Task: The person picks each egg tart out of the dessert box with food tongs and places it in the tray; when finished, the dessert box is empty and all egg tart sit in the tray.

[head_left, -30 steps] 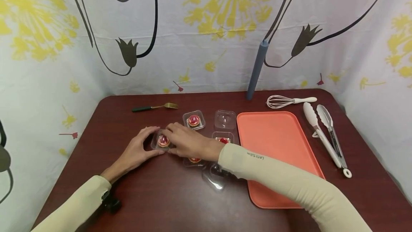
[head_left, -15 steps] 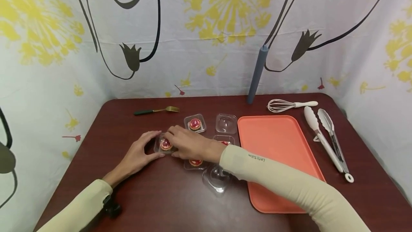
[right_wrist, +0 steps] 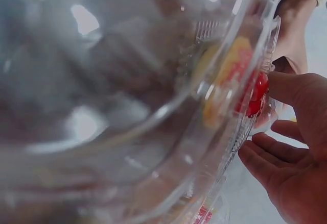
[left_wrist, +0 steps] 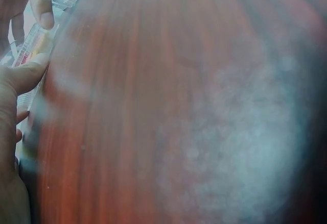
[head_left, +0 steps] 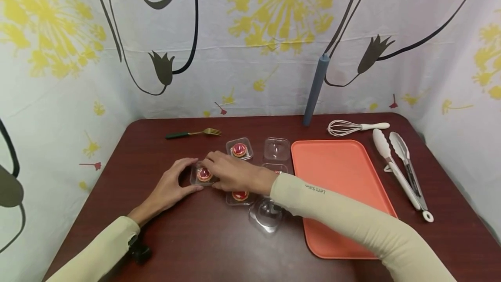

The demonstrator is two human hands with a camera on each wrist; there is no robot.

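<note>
A red-topped tart [head_left: 205,174] sits in a clear plastic container [head_left: 194,179] on the dark table. My left hand [head_left: 169,189] holds this container's left side, its thumb at the near corner and fingers at the far one. From the right, my right hand [head_left: 231,173] grips the opposite side, and its fingers hide that edge. In the left wrist view, the left thumb [left_wrist: 28,76] presses the container's edge. A tart behind [head_left: 239,150] and one in front [head_left: 240,196] rest in similar containers. Another container [head_left: 270,167] is mostly hidden by my right wrist.
An upturned domed lid [head_left: 268,213] lies near my right forearm, and a lid [head_left: 277,149] stands behind. To the right are an orange tray [head_left: 332,160], a whisk [head_left: 344,128] and tongs [head_left: 399,173]. A fork [head_left: 195,133] and a blue candle [head_left: 316,90] are at the back.
The head view has shifted slightly. Both hands stay at the same container with hardly any movement over the table.
</note>
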